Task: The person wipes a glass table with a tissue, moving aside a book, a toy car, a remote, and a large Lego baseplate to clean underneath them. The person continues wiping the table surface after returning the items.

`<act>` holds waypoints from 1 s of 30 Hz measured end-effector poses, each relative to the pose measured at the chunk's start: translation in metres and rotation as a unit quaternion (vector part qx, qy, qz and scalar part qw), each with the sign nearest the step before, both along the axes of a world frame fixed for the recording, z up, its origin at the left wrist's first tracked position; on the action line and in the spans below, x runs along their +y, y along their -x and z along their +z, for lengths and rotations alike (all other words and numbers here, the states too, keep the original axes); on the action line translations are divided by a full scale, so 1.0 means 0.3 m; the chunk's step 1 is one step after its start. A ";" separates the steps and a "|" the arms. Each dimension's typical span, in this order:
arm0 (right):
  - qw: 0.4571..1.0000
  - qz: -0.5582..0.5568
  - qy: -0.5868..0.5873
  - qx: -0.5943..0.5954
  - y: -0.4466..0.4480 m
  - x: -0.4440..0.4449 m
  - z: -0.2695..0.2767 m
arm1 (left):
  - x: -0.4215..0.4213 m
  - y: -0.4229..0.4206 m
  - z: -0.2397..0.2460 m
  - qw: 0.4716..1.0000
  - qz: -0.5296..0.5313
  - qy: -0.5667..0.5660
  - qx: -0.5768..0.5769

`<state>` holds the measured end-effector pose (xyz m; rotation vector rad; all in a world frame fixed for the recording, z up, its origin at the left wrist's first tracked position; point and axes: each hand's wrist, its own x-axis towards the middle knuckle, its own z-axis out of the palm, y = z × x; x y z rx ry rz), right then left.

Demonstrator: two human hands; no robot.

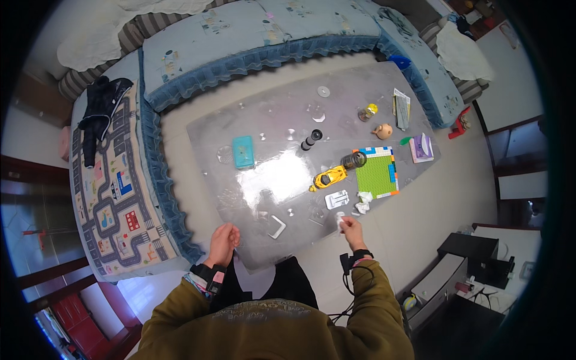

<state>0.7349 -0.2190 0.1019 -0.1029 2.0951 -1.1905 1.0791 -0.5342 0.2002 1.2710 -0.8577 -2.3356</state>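
Note:
My right hand (353, 230) pinches a crumpled white tissue (339, 221) at the near edge of the grey table (270, 112). My left hand (223, 244) is at the table's near left edge, fingers loosely curled together, with nothing visible in it. Between the hands lies a white L-shaped plastic piece (278, 227). Beyond the right hand are another crumpled white tissue (363, 203) and a white plastic tray-like part (337, 200). A yellow toy sports car (330, 177) sits behind them, close to a dark transparent cup (353, 160) lying by a green building-brick baseplate (375, 173).
A teal box (243, 152), a black cylinder (312, 139), a yellow-capped jar (368, 112), a round tan object (383, 131) and a purple tissue pack (421, 148) stand farther off. Sofas with blue ruffled covers (270, 51) border the table. A black cable (348, 310) hangs beside my right arm.

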 end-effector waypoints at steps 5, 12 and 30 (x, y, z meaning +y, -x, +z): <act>0.991 -0.127 -0.025 0.027 -0.125 0.276 0.202 | -0.113 -0.004 -0.046 0.997 -0.059 -0.039 -0.004; 0.966 -0.224 -0.126 -0.020 -0.574 0.416 0.275 | -0.363 -0.131 -0.089 0.993 -0.114 -0.012 -0.017; 0.966 0.082 0.005 0.243 -0.560 -0.309 0.104 | -0.278 -0.068 0.016 0.975 -0.219 0.005 -0.049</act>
